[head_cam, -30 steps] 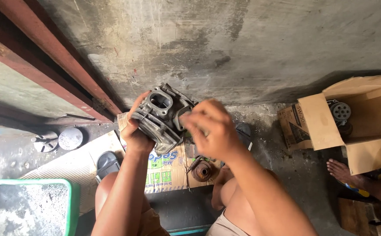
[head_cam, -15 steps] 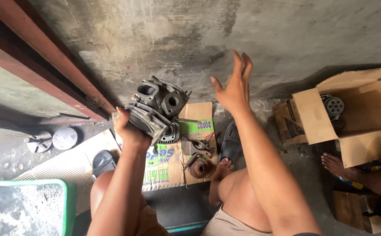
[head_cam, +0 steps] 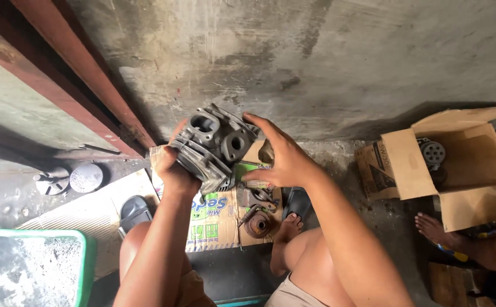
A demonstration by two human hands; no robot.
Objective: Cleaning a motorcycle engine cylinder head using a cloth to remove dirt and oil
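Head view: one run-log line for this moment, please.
left hand: grips engine cylinder head, raised | right hand: open, fingers touching it | below: flattened cardboard, small metal parts

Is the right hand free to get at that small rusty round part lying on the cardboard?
Probably yes. The right hand is open, only touching the engine cylinder head held by the left hand. The rusty round part lies uncovered just below it.

The finned engine part [head_cam: 214,148] is dull dark grey (oily-looking), the open box [head_cam: 458,165] plain brown, the flattened cardboard [head_cam: 214,219] green-and-white printed, the tub's rim [head_cam: 86,256] bright green.
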